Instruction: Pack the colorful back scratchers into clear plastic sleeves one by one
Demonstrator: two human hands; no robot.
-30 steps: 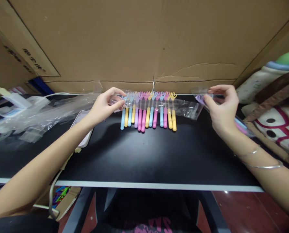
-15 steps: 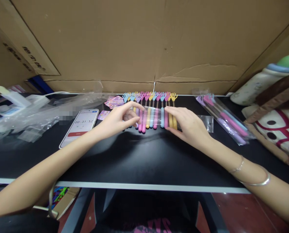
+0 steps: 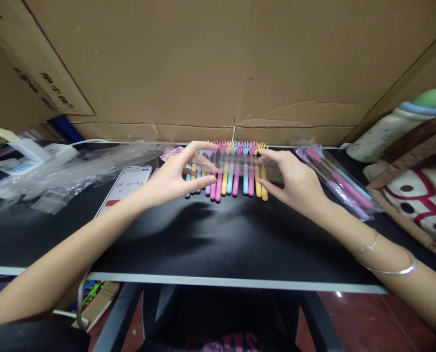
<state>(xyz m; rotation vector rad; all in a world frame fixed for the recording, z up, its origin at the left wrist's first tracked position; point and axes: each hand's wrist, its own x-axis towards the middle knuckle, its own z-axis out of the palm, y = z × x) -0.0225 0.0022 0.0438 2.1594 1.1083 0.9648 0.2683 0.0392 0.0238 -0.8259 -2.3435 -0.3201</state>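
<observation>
– Left hand (image 3: 176, 171) and right hand (image 3: 296, 178)?
– Both curved, thumbs spread from the fingertips; I can't tell whether either grips the clear plastic (image 3: 234, 160) between them.
– The colourful sticks (image 3: 236, 181)?
– Rowed beneath it on the black table (image 3: 276, 249), phone (image 3: 130, 185) to the left

Head cam looks fwd & down over black desk (image 3: 276, 254), fairly close. Wide view: cardboard wall (image 3: 166, 63) fills top, desk's front edge (image 3: 240, 280) nr btm.
</observation>
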